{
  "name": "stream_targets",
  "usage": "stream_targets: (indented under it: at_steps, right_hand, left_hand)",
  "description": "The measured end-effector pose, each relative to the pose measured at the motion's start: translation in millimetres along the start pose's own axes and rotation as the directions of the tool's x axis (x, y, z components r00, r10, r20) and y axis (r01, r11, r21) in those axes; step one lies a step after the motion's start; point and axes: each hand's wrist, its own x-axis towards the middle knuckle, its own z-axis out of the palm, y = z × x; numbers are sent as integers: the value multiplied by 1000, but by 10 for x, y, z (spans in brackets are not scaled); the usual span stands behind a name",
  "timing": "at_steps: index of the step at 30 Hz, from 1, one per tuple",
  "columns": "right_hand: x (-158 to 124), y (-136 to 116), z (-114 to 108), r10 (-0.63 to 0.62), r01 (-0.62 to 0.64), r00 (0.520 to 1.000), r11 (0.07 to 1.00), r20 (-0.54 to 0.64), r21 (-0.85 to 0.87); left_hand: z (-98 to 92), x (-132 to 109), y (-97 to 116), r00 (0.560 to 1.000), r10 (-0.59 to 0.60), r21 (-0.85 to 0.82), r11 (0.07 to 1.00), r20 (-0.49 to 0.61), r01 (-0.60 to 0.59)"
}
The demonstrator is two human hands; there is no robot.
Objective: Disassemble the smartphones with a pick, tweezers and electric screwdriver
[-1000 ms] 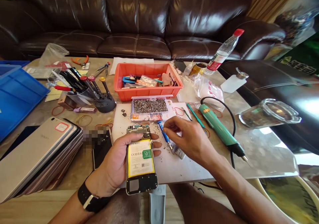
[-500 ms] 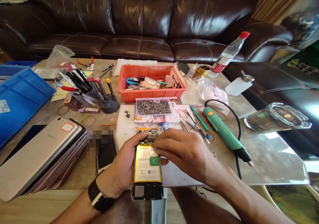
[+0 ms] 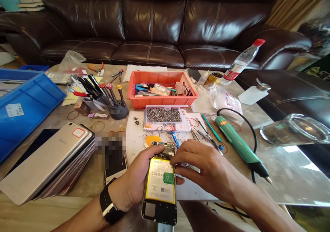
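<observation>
Gripped in the closed fingers of the left hand, an opened black smartphone, its yellow battery facing up and green circuit board exposed at the far end. Half-curled fingers of the right hand against the phone's edge, any grip impossible to tell. Just beyond those fingers, a blue-handled screwdriver on a white work mat; to their right, a green soldering iron. Best practice: phone braced steadily, fingertips light around the exposed board.
</observation>
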Motion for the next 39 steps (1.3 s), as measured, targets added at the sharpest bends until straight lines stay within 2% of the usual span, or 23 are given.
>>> stream_targets:
  at_steps: [5,10,14,18,20,22,25,27,30,34,39]
  right_hand:
    - [-24,0,26,-25,25,1000,1000,5,13]
    - [-8,-7,84,-26,26,1000,999,9,-30]
    - [9,-28,149,-21,21,1000,999,-15,-34]
    - [18,-64,162,-44,45,997,999,-69,21]
    - [20,-72,127,10,0,991,997,-133,75]
    - [20,-60,87,139,-113,963,986,-231,122]
    - [10,0,80,381,-324,856,922,-349,212]
    - [-6,55,123,515,-425,786,852,-343,304]
    - [-40,120,213,642,-506,726,742,-247,439]
    - [-74,137,274,680,-506,723,644,-126,574]
    - [-67,97,284,664,-481,742,618,-86,621]
  left_hand:
    - [-21,60,-22,999,-36,1,999,7,36]
    - [30,24,-18,996,-42,11,999,-76,43]
    - [80,14,-15,992,-31,51,998,-118,37]
    - [95,-1,-24,993,-23,55,998,-114,29]
    - [83,-20,-31,997,-12,81,997,-76,18]
    - [61,-42,-36,1000,18,140,990,-10,-17]
    - [20,-65,-34,999,-1,238,971,42,-9]
    - [-2,-72,-31,999,-42,274,961,33,31]
    - [-17,-72,-37,996,-69,271,961,59,50]
    - [-15,-69,-62,992,-90,231,970,85,69]
    - [-30,-65,-98,994,-61,235,971,94,37]
